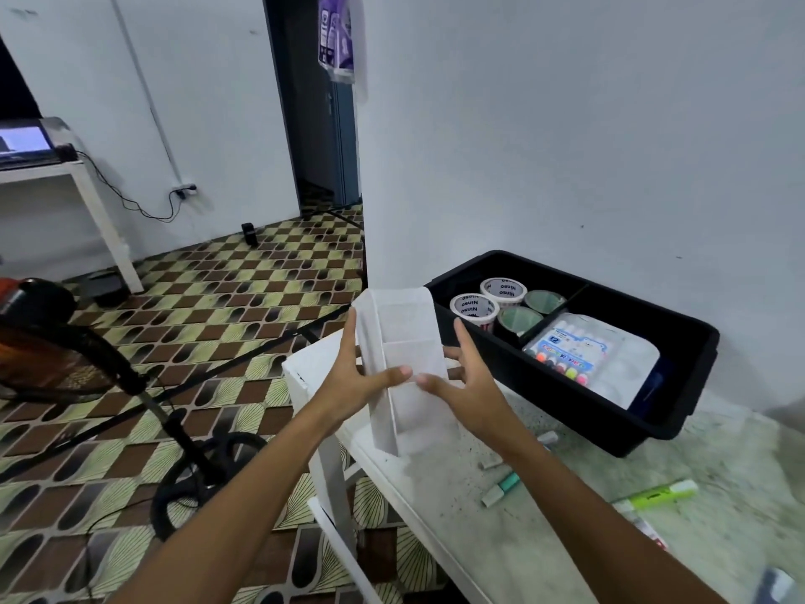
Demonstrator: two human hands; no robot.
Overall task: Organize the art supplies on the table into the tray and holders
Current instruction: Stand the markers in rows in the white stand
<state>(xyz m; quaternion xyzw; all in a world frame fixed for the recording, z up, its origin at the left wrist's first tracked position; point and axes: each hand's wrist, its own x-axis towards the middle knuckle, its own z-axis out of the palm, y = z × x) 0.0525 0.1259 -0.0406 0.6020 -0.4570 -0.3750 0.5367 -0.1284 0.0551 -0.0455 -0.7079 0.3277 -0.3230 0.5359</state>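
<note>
Hands grasp the white divided holder (403, 364): your left hand (353, 377) and right hand (468, 381) clasp its sides (thumbs in front), beside the black tray (610, 411).

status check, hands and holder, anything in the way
Left hand and right hand grip white holder, upright at table corner. Markers loose nearby. Black tray behind.

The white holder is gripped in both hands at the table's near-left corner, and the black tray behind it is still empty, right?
Not quite. The head view shows the black tray already holds tape rolls and a marker pack. The rest stands: left hand and right hand grip the white holder.
</note>
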